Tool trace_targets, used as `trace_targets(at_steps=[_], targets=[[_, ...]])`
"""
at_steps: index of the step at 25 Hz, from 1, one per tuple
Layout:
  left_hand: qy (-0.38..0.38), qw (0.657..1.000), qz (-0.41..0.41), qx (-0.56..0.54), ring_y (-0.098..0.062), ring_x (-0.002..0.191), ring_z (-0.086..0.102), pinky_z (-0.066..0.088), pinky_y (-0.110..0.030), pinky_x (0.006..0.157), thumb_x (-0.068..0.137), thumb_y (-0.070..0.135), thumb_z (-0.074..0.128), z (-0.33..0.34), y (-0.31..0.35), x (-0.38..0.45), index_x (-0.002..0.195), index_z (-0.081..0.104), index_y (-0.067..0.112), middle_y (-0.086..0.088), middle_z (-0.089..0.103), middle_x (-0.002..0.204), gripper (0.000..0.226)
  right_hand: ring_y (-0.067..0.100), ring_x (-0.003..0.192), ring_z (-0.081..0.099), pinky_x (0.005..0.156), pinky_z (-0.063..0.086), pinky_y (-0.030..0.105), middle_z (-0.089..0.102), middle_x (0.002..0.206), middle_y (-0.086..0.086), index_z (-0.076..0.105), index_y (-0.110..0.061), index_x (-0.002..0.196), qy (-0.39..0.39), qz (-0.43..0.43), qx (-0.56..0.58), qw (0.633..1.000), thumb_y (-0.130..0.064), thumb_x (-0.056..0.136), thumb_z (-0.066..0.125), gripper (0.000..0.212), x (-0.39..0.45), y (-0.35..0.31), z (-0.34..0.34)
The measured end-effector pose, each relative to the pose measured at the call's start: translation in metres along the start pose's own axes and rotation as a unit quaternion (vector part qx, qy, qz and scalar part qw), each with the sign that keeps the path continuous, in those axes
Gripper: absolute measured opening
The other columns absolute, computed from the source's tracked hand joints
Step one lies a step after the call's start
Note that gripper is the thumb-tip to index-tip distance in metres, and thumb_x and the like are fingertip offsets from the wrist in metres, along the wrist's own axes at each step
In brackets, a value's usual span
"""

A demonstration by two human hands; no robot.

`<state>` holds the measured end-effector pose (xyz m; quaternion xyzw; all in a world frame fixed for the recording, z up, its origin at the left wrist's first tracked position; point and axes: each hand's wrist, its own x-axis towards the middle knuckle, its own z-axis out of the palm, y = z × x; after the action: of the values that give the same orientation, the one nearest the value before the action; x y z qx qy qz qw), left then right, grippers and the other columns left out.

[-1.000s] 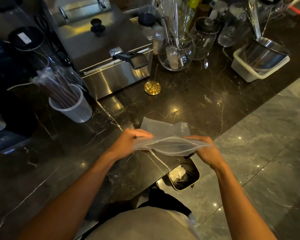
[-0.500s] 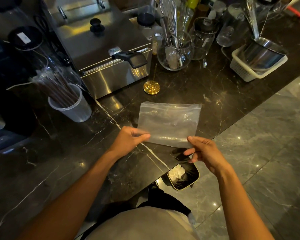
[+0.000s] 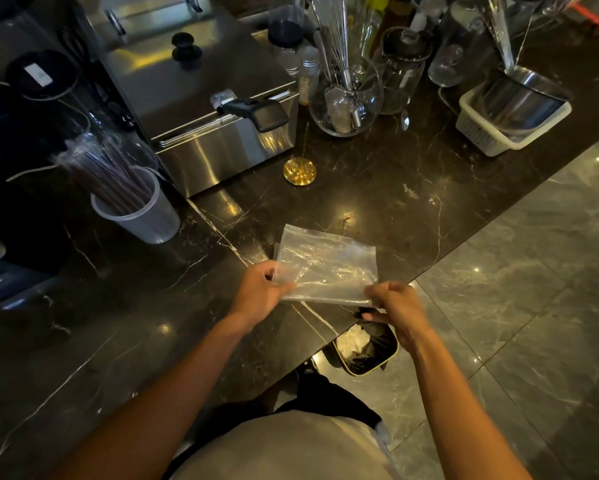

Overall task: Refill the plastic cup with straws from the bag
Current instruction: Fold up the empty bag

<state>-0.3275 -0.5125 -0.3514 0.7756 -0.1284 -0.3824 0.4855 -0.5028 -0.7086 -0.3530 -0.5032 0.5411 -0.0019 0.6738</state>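
Note:
A clear plastic bag (image 3: 325,263) with nothing visible inside it is held flat just above the dark marble counter (image 3: 377,188), near its front edge. My left hand (image 3: 261,292) pinches the bag's near left corner. My right hand (image 3: 395,306) pinches its near right corner. To the left stands a translucent plastic cup (image 3: 145,216) holding a bundle of wrapped dark straws (image 3: 107,171) that lean left and stick out above the rim. The cup is well apart from both hands.
A steel fryer (image 3: 204,95) with a black handle stands behind the cup. A gold disc stand (image 3: 300,171) sits mid-counter. Behind it are a glass bowl of utensils (image 3: 345,98), jars, and a white basket (image 3: 492,133) with a steel scoop. A bin (image 3: 367,344) sits on the floor below.
The bag went from folded between both hands to spread out flat, then drew a little closer and lower. Both hands have kept hold of its near edge.

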Motion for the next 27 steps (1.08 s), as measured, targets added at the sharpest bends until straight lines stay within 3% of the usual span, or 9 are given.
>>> trace_targets(at_steps=[3, 5, 9, 14, 16, 17, 21, 24, 27], targets=[[0.028, 0.997, -0.06, -0.046, -0.011, 0.098, 0.064, 0.054, -0.023, 0.075, 0.08, 0.01, 0.085, 0.001, 0.004, 0.0, 0.125, 0.054, 0.02, 0.008, 0.061, 0.106, 0.056, 0.02, 0.076, 0.064, 0.066, 0.065, 0.038, 0.062, 0.096, 0.014, 0.052, -0.004, 0.11, 0.005, 0.01, -0.016, 1.0, 0.012, 0.089, 0.063, 0.029, 0.002, 0.0, 0.005], [0.052, 0.988, -0.099, -0.101, -0.018, 0.105, 0.064, 0.057, -0.035, 0.089, 0.083, 0.026, 0.084, 0.0, 0.006, 0.001, 0.129, 0.047, 0.02, -0.001, 0.061, 0.115, 0.059, 0.02, 0.079, 0.064, 0.067, 0.065, 0.038, 0.064, 0.1, 0.015, 0.056, -0.005, 0.112, 0.002, 0.002, -0.034, 0.999, 0.003, 0.093, 0.065, 0.023, 0.004, 0.002, 0.006], [0.066, 0.984, -0.103, -0.129, -0.023, 0.095, 0.069, 0.057, -0.036, 0.079, 0.095, 0.031, 0.071, -0.003, 0.01, 0.006, 0.107, 0.065, 0.011, -0.008, 0.069, 0.101, 0.024, 0.027, 0.083, 0.07, 0.064, 0.064, 0.034, 0.072, 0.098, 0.016, 0.068, -0.007, 0.103, -0.001, -0.001, -0.039, 0.999, -0.03, 0.103, 0.064, 0.023, 0.006, 0.005, 0.011], [0.069, 0.984, -0.095, -0.138, -0.027, 0.102, 0.071, 0.061, -0.038, 0.086, 0.097, 0.007, 0.066, -0.002, 0.006, 0.012, 0.11, 0.072, 0.011, -0.011, 0.073, 0.109, 0.015, 0.01, 0.052, 0.061, 0.045, 0.048, 0.021, 0.065, 0.066, 0.002, 0.061, -0.011, 0.085, -0.01, 0.004, -0.062, 0.998, -0.01, 0.095, 0.073, 0.016, 0.006, 0.003, 0.009], [0.047, 0.985, -0.082, -0.145, -0.025, 0.099, 0.073, 0.063, -0.031, 0.078, 0.096, 0.003, 0.066, -0.005, 0.006, 0.015, 0.111, 0.072, 0.013, -0.012, 0.074, 0.112, 0.019, 0.015, 0.064, 0.067, 0.047, 0.052, 0.022, 0.069, 0.08, 0.007, 0.063, -0.005, 0.097, -0.027, 0.023, -0.07, 0.997, -0.013, 0.091, 0.077, 0.017, 0.006, 0.004, 0.005], [0.033, 0.987, -0.073, -0.137, -0.023, 0.098, 0.074, 0.063, -0.028, 0.075, 0.095, 0.002, 0.067, -0.007, 0.008, 0.015, 0.115, 0.072, 0.011, -0.012, 0.075, 0.114, 0.022, 0.019, 0.072, 0.07, 0.052, 0.055, 0.025, 0.071, 0.089, 0.01, 0.063, -0.001, 0.108, -0.014, 0.005, -0.08, 0.997, -0.018, 0.089, 0.08, 0.031, 0.005, 0.004, 0.004], [-0.029, 0.995, -0.02, -0.093, -0.023, 0.104, 0.073, 0.061, -0.025, 0.082, 0.094, 0.003, 0.069, -0.017, 0.024, 0.018, 0.117, 0.072, 0.014, -0.007, 0.076, 0.112, 0.026, 0.017, 0.11, 0.063, 0.085, 0.054, 0.027, 0.057, 0.134, -0.001, 0.049, -0.013, 0.142, 0.074, -0.183, -0.191, 0.962, -0.038, 0.085, 0.084, 0.071, -0.006, -0.016, 0.0], [-0.112, 0.99, 0.015, -0.079, -0.024, 0.111, 0.073, 0.059, -0.035, 0.095, 0.092, 0.005, 0.072, -0.021, 0.042, 0.02, 0.119, 0.072, 0.011, -0.01, 0.077, 0.117, 0.028, 0.013, 0.116, 0.064, 0.084, 0.049, 0.013, 0.059, 0.134, -0.011, 0.054, -0.019, 0.142, -0.096, -0.163, -0.252, 0.949, -0.041, 0.088, 0.078, 0.063, -0.016, -0.042, -0.001], [-0.167, 0.982, 0.029, -0.083, -0.018, 0.097, 0.076, 0.062, -0.029, 0.084, 0.093, 0.003, 0.069, -0.026, 0.061, 0.019, 0.124, 0.069, 0.005, -0.01, 0.078, 0.111, 0.032, 0.021, 0.106, 0.076, 0.085, 0.062, 0.026, 0.076, 0.125, 0.006, 0.067, -0.016, 0.13, -0.208, -0.091, -0.198, 0.954, -0.043, 0.09, 0.073, 0.049, -0.016, -0.048, -0.003]])
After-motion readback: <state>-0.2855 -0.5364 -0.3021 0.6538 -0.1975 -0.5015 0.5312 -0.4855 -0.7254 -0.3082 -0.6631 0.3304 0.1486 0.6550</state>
